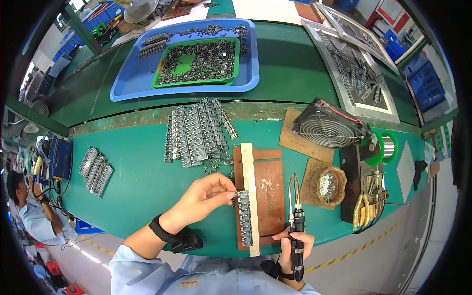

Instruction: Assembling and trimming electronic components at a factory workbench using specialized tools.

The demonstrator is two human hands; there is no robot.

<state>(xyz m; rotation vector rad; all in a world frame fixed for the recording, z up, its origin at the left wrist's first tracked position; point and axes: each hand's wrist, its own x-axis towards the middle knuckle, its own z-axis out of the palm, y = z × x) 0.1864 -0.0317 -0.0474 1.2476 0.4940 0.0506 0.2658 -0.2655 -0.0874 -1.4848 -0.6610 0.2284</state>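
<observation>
Left hand [204, 194] pinching component strip [244, 219], right hand [294, 244] gripping soldering iron [296, 223]

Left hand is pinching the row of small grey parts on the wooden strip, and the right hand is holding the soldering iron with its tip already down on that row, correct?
Not quite. In the head view the left hand does pinch the row of grey parts on the wooden strip, and the right hand holds the soldering iron, but its tip points up and away, off to the right of the row.
</observation>
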